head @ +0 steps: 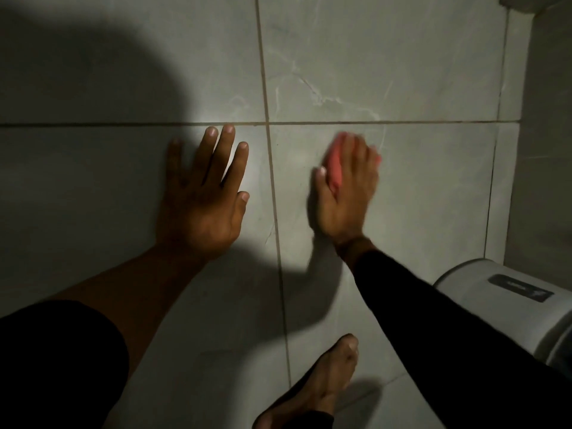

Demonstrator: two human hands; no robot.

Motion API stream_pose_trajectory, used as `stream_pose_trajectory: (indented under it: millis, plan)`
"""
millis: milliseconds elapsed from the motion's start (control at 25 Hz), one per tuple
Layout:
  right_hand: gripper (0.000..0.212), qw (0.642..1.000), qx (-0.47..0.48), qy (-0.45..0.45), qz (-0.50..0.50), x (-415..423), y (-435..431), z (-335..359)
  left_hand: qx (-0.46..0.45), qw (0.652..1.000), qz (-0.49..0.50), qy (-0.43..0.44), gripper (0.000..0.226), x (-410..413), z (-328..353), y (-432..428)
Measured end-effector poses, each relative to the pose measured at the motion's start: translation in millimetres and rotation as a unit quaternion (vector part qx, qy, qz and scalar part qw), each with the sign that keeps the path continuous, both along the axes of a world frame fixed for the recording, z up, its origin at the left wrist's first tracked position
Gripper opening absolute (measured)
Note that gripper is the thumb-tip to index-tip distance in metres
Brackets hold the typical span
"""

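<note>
My right hand [349,196] grips a soft pink scrubbing pad [335,173] against the grey marbled floor tile [433,181], my left hand [201,209] lies flat and open alongside, and I judge the scrubbing midway, with neighbouring tiles left to do.

Bathroom: grey tiles [402,72], white fixture [495,308]

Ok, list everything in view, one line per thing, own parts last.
grey marbled floor tiles: four large, plus narrow strips at the right; grey; whole floor.
pink scrubbing pad: one; pink; blurred, on the lower right tile.
white rounded plastic unit with dark label: one; white; right edge.
black sleeves: two; black; both arms.
bare foot: one; bottom centre, on the tile.
left hand: one; flat on the lower left tile, fingers straight.
right hand: one; holds the pad against the tile.
</note>
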State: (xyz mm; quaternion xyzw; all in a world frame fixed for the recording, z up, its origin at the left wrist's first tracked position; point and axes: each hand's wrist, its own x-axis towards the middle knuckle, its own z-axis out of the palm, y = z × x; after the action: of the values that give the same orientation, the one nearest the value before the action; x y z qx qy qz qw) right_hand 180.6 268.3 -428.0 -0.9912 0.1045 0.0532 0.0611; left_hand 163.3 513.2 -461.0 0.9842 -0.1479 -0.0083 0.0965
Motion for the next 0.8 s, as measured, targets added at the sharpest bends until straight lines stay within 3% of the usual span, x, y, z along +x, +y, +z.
stream_pose_trajectory:
  millis: [80, 160, 280, 320, 400, 480, 560, 600, 720, 800]
  plan:
    - [0.079, 0.993, -0.015, -0.01, 0.12, 10.1, 37.2, -12.0, -0.01, 1.0, 0.0, 0.001, 0.075, 1.0, 1.2, 2.3]
    - [0.077, 0.982, -0.013, 0.032, 0.185, -68.0, 59.3, -9.0, -0.01, 1.0, -0.002, 0.015, 0.074, 1.6, 6.2, 1.3]
    - [0.077, 0.972, -0.003, 0.123, 0.199, -197.7, 50.1, 30.0, 0.005, 1.0, -0.002, 0.027, 0.074, 2.0, 8.1, -1.2]
    - [0.075, 0.97, 0.0, 0.136, 0.202, -195.7, 41.5, 29.3, 0.006, 1.0, -0.003, 0.027, 0.074, 1.8, 7.8, -0.7]
    - [0.077, 0.973, -0.011, 0.114, 0.202, -115.1, 39.4, 15.3, 0.001, 1.0, -0.006, 0.018, 0.074, 1.5, 8.0, -1.4]
    - [0.08, 0.98, 0.01, 0.06, 0.191, -9.4, 56.4, -2.8, -0.004, 1.0, -0.002, 0.015, 0.074, 1.5, 6.8, 1.9]
    - [0.079, 0.987, 0.002, -0.004, 0.161, 28.8, 68.1, -7.6, -0.014, 1.0, -0.007, 0.02, 0.074, 2.3, 7.0, -0.5]
    - [0.076, 0.986, 0.002, -0.013, 0.163, 7.5, 69.7, -12.9, -0.011, 1.0, -0.007, 0.025, 0.074, 1.9, 8.4, -0.7]
    - [0.072, 0.97, -0.028, 0.082, 0.226, -136.6, 56.6, 11.9, 0.0, 0.999, -0.007, 0.034, 0.074, 2.6, 8.3, 0.7]
    - [0.075, 0.966, -0.035, 0.125, 0.223, -151.1, 12.8, 19.6, 0.008, 1.0, -0.009, 0.023, 0.074, 1.2, 7.2, 0.9]
